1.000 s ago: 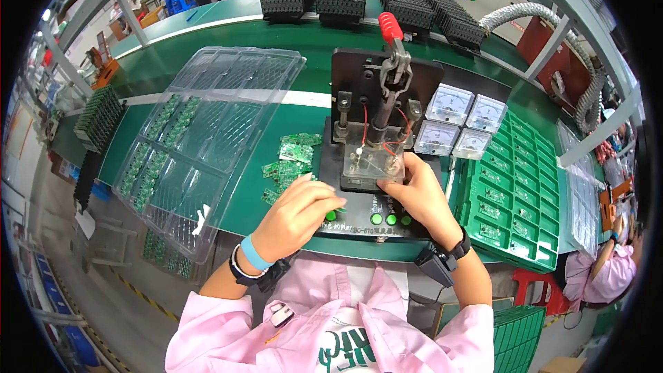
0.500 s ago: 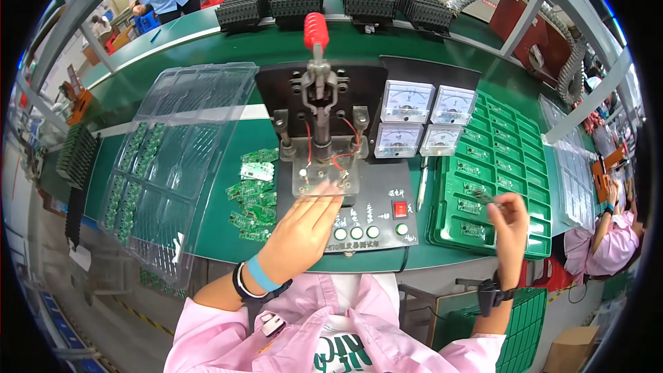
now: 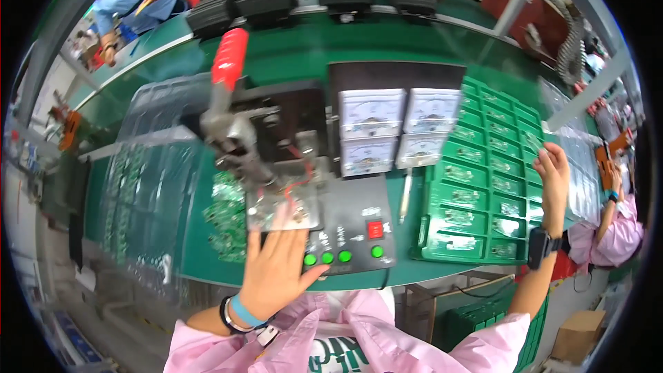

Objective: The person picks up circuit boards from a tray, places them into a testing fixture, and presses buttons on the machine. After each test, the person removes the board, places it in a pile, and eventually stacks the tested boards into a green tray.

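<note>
Since a moment ago, the right hand (image 3: 554, 178) has swung out over the green plastic tray of small circuit boards (image 3: 483, 186), fingers pinching a small clear piece. Left hand (image 3: 280, 269) lies flat, grip wide, on the black test fixture with green buttons (image 3: 349, 231) on the green table (image 3: 387, 38).

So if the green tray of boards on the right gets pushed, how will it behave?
The green tray looks thin and moulded, so probably light and flexible. It lies flat, so it should slide rather than tip. The small boards sit loose in pockets and might hop out.
</note>
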### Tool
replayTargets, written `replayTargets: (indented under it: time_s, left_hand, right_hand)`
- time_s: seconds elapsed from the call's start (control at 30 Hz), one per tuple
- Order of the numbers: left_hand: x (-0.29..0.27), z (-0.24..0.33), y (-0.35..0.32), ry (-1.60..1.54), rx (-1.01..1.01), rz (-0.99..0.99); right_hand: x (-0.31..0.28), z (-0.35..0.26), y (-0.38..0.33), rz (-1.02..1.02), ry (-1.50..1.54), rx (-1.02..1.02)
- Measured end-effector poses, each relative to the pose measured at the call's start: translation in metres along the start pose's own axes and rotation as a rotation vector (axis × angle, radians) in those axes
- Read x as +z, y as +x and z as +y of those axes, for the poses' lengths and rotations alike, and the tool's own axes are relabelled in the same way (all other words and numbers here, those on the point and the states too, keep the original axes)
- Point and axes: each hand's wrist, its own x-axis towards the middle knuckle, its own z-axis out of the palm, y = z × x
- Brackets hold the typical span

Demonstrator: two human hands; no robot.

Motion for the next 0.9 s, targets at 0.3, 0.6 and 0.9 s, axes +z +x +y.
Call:
replayTargets:
  time_s: [0.3,0.6,0.9]
  left_hand:
    - [-0.006,-0.003,0.003,-0.076,-0.067,-0.106]
    - [-0.006,-0.008,0.003,-0.106,-0.051,-0.085]
    - [0.012,-0.013,0.0,-0.089,0.011,0.158]
  right_hand:
    - [0.006,0.089,0.143,0.135,-0.237,0.0]
    - [-0.009,0.096,0.129,0.421,-0.45,-0.01]
    - [0.065,-0.119,-0.193,-0.057,-0.187,-0.414]
